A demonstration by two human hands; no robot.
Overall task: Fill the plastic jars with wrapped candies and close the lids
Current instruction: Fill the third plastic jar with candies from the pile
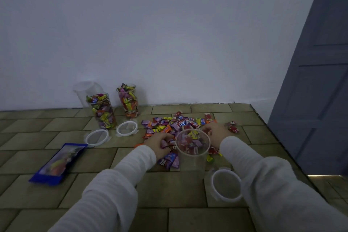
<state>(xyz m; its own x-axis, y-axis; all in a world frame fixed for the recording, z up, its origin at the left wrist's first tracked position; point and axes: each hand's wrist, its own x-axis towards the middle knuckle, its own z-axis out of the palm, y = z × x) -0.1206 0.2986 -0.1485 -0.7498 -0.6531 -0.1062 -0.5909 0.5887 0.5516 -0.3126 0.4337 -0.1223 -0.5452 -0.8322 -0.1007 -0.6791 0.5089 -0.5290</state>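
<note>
Tiled floor (169, 190): left hand (160, 144) grip curled on candies (169, 124), right hand (216, 131) grip unclear beyond the jar (193, 143); wrappers light, slippery, so scoop handfuls.

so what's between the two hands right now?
In the head view, the open jar, partly filled with candies, stands between the left hand and right hand. Loose candies lie around it.
</note>
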